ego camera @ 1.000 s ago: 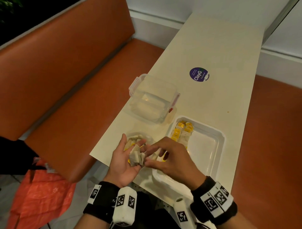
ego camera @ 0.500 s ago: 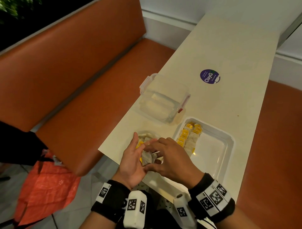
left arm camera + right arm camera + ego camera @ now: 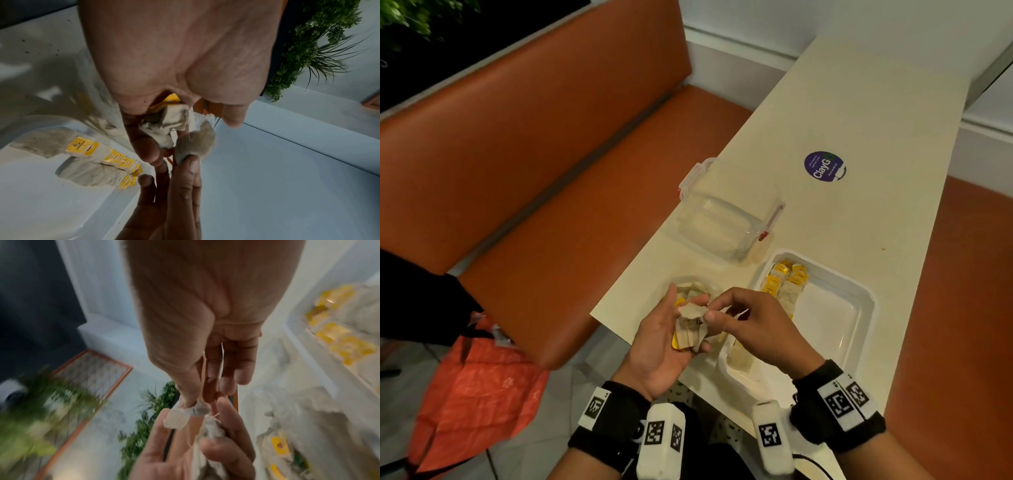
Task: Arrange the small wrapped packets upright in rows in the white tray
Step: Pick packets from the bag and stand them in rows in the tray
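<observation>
Head view: left hand (image 3: pixel 657 346) cups a bunch of packets (image 3: pixel 690 337) over the table (image 3: pixel 859 113) edge, while right hand (image 3: pixel 753 322) pinches one packet (image 3: pixel 693 311) above it; the tray (image 3: pixel 859 329) alongside holds two rows (image 3: pixel 786 284). Left wrist view: left fingers curl round the bunch (image 3: pixel 166 123), the rows (image 3: pixel 102 165) lying beyond in the tray. Right wrist view: thumb and forefinger nip the packet (image 3: pixel 180 415) just above the bunch (image 3: pixel 209 433).

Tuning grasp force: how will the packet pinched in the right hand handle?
Likely floppy: the packet sags from the right hand pinch. Probably light: two fingertips carry it. Upright it may tip; the tray packets lean together.
</observation>
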Motion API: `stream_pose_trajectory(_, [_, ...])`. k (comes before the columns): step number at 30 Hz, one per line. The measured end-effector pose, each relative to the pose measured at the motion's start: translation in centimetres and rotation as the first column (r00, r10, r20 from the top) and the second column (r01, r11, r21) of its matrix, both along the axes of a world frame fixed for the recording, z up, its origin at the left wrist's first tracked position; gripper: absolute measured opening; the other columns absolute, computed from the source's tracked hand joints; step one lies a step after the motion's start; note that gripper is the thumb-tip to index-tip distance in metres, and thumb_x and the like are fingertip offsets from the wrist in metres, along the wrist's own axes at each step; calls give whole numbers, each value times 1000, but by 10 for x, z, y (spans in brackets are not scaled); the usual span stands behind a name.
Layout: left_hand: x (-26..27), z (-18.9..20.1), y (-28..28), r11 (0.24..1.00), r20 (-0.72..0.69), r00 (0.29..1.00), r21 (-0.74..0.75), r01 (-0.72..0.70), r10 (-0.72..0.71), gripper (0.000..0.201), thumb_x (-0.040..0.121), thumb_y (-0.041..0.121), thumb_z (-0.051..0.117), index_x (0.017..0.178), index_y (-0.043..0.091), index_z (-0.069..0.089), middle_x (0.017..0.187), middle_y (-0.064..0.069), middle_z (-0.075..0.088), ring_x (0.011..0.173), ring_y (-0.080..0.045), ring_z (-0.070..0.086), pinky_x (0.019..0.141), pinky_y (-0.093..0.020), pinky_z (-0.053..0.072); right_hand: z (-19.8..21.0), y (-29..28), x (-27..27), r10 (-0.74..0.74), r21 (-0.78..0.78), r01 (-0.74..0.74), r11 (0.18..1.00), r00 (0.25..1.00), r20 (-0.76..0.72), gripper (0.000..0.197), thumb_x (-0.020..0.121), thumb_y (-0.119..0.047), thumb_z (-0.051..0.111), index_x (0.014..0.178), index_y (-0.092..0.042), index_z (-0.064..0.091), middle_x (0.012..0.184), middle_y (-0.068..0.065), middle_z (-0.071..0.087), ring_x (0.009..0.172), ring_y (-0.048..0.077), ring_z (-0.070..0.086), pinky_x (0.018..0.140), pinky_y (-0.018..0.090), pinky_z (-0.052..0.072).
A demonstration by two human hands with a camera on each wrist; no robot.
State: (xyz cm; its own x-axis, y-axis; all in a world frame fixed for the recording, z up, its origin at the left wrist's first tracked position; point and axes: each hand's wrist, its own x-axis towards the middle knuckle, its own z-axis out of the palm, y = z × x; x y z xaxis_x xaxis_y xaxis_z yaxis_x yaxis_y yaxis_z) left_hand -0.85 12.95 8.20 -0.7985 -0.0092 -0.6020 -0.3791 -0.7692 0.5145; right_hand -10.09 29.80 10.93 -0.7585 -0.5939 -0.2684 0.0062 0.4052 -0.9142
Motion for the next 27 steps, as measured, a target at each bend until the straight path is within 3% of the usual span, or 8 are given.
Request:
stream_pose_trajectory(4, [4, 0, 0, 999, -40, 999, -35, -1, 0, 50, 99, 34, 68, 136, 0, 65, 109, -17, 69, 89, -26, 66, 63, -32, 49, 1, 3, -2, -94, -126, 124, 984, 972, 217, 13, 91, -29, 79, 94, -17, 78, 88, 8, 77, 80, 19, 70, 73, 33, 56])
stream_pose_trajectory(6, [7, 0, -1, 999, -93, 996, -38, -12, 8, 49, 97, 34, 72, 136, 5, 66, 111, -15, 70, 87, -23, 65, 61, -28, 50, 1, 5, -3, -109, -164, 165, 973, 946, 306, 14, 92, -23, 78, 98, -10, 76, 86, 9, 77, 81, 19, 73, 71, 30, 56])
stream_pose_trajectory(10, [7, -2, -4, 996, -100, 995, -84, -30, 22, 70, 78, 36, 92, 137, 11, 66, 107, -13, 68, 84, -18, 63, 58, -26, 49, 0, 6, -4, -105, -231, 236, 944, 879, 465, 16, 92, -16, 76, 100, -2, 74, 86, 12, 74, 82, 24, 71, 70, 32, 54])
stream_pose_trajectory(14, [0, 0, -3, 985, -60, 998, -174, -12, 1, 52, 89, 31, 83, 131, 4, 68, 95, -13, 64, 74, -15, 57, 54, -24, 45, -6, 6, -2, -26, -221, 153, 963, 870, 492, 19, 88, -24, 79, 98, -8, 75, 87, 10, 74, 83, 25, 71, 74, 36, 54])
stream_pose_trajectory(17, [-3, -1, -4, 975, -38, 999, -217, -44, 36, 48, 87, 30, 81, 126, 3, 70, 90, -12, 64, 69, -14, 54, 52, -23, 41, -7, 4, 0, -37, -201, 137, 970, 900, 434, 36, 79, -37, 84, 107, -17, 75, 96, 2, 76, 88, 21, 71, 78, 34, 56])
stream_pose_trajectory(20, [-4, 1, -6, 953, -49, 999, -303, -31, 17, 33, 86, 27, 80, 111, 6, 76, 83, -9, 64, 64, -12, 54, 52, -23, 40, -2, 1, -1, -60, -154, 96, 983, 972, 226, 48, 73, -44, 89, 116, -33, 73, 111, -10, 74, 91, 14, 70, 81, 30, 60])
stream_pose_trajectory(23, [-2, 0, -11, 910, -40, 999, -413, 17, -37, 18, 85, 27, 79, 93, 11, 81, 75, -6, 62, 63, -12, 51, 54, -25, 38, 1, -4, -1, -47, -109, 50, 993, 998, 33, 31, 77, -44, 88, 105, -34, 78, 104, -15, 76, 89, 8, 71, 78, 26, 58])
stream_pose_trajectory(27, [1, -3, -17, 920, -18, 999, -391, 35, -45, 37, 81, 38, 80, 107, 13, 82, 76, -8, 55, 65, -14, 46, 58, -26, 36, -6, -6, -5, -98, -52, 93, 994, 991, -92, 14, 84, -38, 85, 91, -27, 82, 87, -14, 77, 80, 6, 70, 73, 23, 55])
